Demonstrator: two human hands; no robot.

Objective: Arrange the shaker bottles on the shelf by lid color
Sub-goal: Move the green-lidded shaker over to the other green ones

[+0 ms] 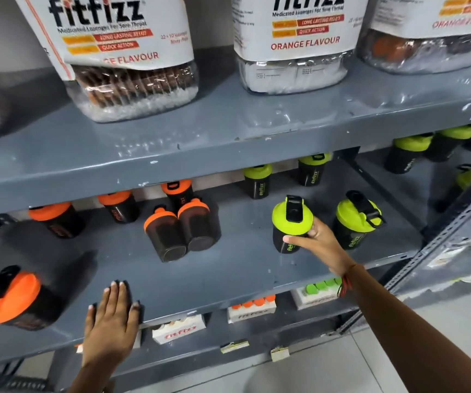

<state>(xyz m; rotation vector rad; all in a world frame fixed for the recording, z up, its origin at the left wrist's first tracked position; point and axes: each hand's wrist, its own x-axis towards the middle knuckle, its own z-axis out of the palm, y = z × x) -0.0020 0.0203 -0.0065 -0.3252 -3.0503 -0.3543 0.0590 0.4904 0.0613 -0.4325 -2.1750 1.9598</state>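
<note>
Black shaker bottles stand on the grey middle shelf [228, 268]. Orange-lidded ones fill the left half: one at the front left [10, 300], several further back, and two lying on their sides [183, 231]. Green-lidded ones occupy the right half. My right hand [319, 245] grips a green-lidded bottle [291, 222] just below its lid, standing upright on the shelf. Another green-lidded bottle [356, 219] stands to its right. My left hand [112, 321] rests flat on the shelf's front edge, fingers apart, holding nothing.
Large clear lozenge jars [126, 52] sit on the shelf above. More green-lidded bottles [410, 151] stand in the neighbouring bay at the right. White boxes [177, 331] line the shelf below. A perforated metal upright [438, 245] borders the right side.
</note>
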